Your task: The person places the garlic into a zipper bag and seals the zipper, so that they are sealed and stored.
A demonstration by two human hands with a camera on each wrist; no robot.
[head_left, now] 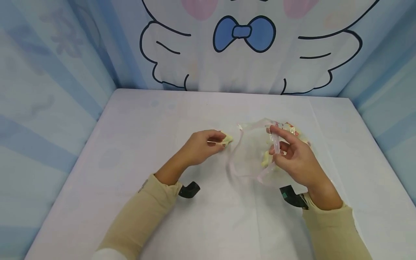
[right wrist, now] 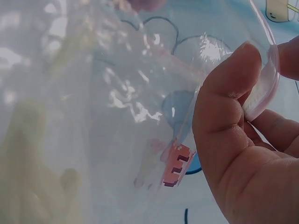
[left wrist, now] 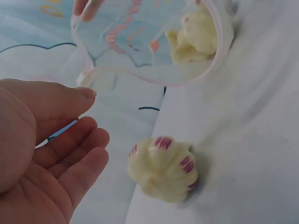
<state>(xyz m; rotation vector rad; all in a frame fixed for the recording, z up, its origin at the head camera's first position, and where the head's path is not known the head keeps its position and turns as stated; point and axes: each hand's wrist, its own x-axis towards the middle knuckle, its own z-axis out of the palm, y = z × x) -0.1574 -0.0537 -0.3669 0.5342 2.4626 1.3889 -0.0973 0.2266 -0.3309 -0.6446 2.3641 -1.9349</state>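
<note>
A person is working with both hands over a table covered in a pale, whitish cloth (head_left: 156, 115). The right hand (head_left: 297, 159) is pinching the pink-edged rim of a clear plastic bag with red and pink printing (head_left: 251, 151) between its thumb and fingers. The bag's mouth is gaping towards the left hand (head_left: 204, 146), and inside it pale yellow, lumpy pieces (left wrist: 195, 39) are showing through the film; in the right wrist view they are appearing only as a blurred, yellowish shape.

A pale cream, segmented bulb resembling garlic, with purple streaks (left wrist: 163, 169), is lying on the table outside the bag, near its open mouth. The left hand is hovering just beside this bulb, its thumb and fingers loosely curving with a gap between them and grasping nothing. In the head view its fingertips are partly covering the bulb, while in the left wrist view the two are standing apart.

The person is wearing long beige sleeves (head_left: 143, 216), and a small black curved piece (head_left: 189, 190) is jutting from the left cuff, with a similar one (head_left: 292, 198) at the right. Behind the table, a white and blue fabric backdrop is hanging, displaying a blue bow tie outlined in black (head_left: 242, 31).
</note>
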